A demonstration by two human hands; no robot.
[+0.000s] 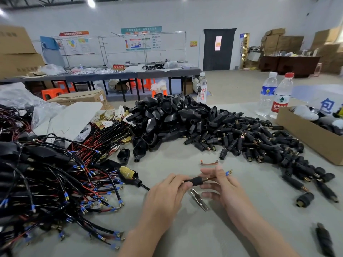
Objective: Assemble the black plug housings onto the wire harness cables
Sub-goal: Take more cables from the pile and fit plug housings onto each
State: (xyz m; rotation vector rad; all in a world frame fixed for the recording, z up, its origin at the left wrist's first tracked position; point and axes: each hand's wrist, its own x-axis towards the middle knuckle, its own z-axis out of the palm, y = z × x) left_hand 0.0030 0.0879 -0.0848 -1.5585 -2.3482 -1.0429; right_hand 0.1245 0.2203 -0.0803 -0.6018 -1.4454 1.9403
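Observation:
My left hand [169, 188] grips a small black cylindrical plug [195, 180] at its left end. My right hand [219, 182] pinches a thin wire with a blue-sleeved terminal [228, 172] that comes out of the plug's brass right end. A big heap of black plug housings [167, 117] lies at the table's middle back. Many black cylindrical plugs [259, 143] spread to the right of it. A tangle of black and red harness cables with blue terminals [55, 182] covers the left side.
A copper strip [208, 162] lies just beyond my hands and a metal clip [198, 199] just under them. A cardboard box [311, 134] stands at the right edge, water bottles [274, 93] behind it. One housing with a brass insert [128, 173] lies left of my hands.

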